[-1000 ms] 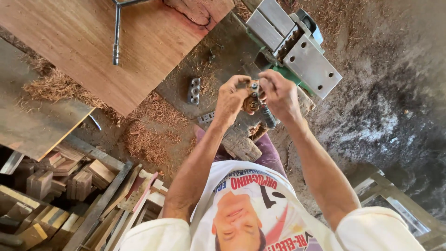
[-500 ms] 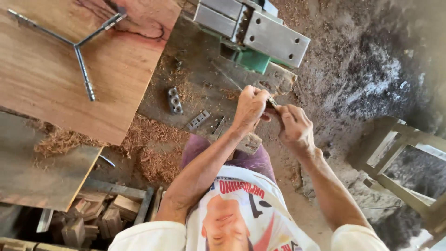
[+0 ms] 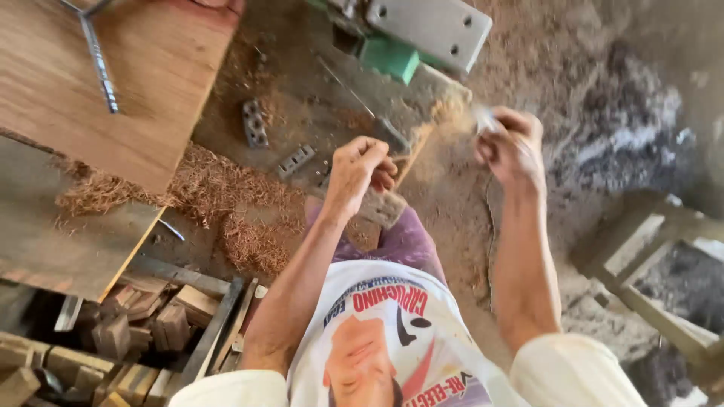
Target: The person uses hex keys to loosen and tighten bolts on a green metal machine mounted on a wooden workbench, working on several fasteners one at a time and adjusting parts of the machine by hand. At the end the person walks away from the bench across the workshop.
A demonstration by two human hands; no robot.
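Left hand curling fingers shut around small dark part above sawdust floor. Right hand pinching blurred pale piece, drawn apart. Parts separated; rejoining looks to need careful alignment.

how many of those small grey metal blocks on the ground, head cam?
2 in clear view. One metal block lies on the dirt just right of the wooden board; the other sits lower right of it, near the left hand. Sawdust or the hand may hide more.

Two raised hands, left hand and right hand, above sawdust-strewn floor.
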